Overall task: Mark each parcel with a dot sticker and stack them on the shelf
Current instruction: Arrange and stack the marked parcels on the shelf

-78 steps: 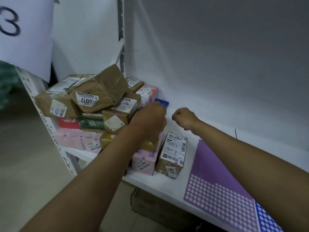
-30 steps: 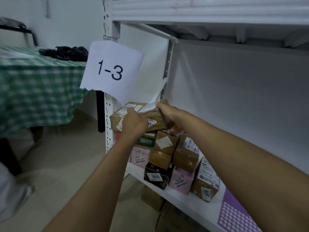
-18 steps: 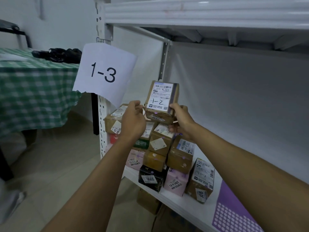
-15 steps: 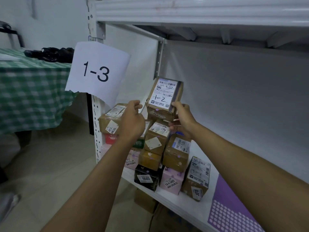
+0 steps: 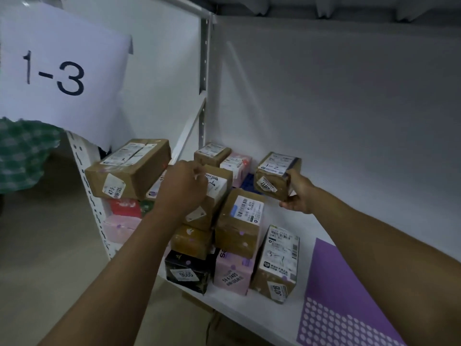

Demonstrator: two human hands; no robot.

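Observation:
My right hand (image 5: pixel 298 196) grips a small brown parcel (image 5: pixel 275 177) with "1-2" written on its label, held low over the white shelf (image 5: pixel 249 312) just right of the pile. My left hand (image 5: pixel 184 188) hovers with curled fingers over a brown parcel (image 5: pixel 215 188) at the top of the pile; its back faces me, so I cannot see whether the fingertips hold anything. The pile has several brown, pink and black parcels, some with small purple dots. A purple dot sticker sheet (image 5: pixel 349 295) lies on the shelf at the right.
A large brown parcel (image 5: pixel 129 168) tops the left of the pile, against the shelf post (image 5: pixel 82 176). A paper sign reading "1-3" (image 5: pixel 62 71) hangs above it. A blue sheet (image 5: pixel 249 182) lies behind the pile. A green checked cloth (image 5: pixel 22 151) is at far left.
My right hand has brought the "1-2" parcel down from above the pile to its right side. My left hand has let go of it and stays over the pile.

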